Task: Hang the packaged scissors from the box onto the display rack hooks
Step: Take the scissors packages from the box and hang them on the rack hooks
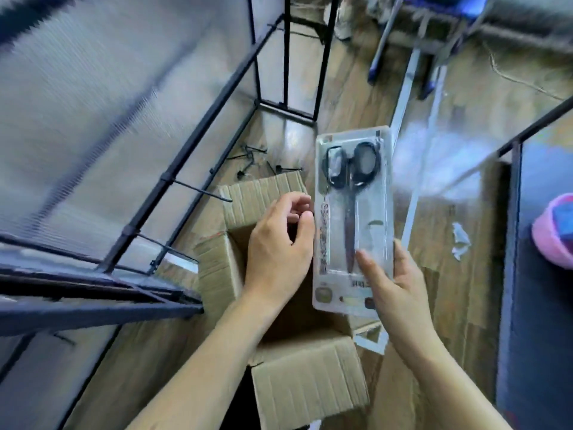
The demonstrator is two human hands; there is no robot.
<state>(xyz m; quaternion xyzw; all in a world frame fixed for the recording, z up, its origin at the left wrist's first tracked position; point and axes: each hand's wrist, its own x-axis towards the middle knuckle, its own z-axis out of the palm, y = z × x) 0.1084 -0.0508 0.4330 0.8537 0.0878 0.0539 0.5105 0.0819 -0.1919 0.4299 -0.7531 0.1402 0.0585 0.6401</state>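
Observation:
A clear blister pack of black-handled scissors (352, 212) is held upright above the open cardboard box (304, 383). My right hand (393, 290) grips the pack's lower end, thumb across its front. My left hand (279, 246) hovers just left of the pack over the box, fingers loosely curled and holding nothing. The display rack (148, 193) of black bars fills the left side, and a bare hook (201, 190) sticks out toward the box. The inside of the box is dark and mostly hidden by my arms.
Several loose black hooks (254, 162) lie on the wooden floor beyond the box. A second dark rack panel (521, 243) stands at the right with a pink object (555, 234) beside it. Metal rails (403, 97) lie on the floor behind.

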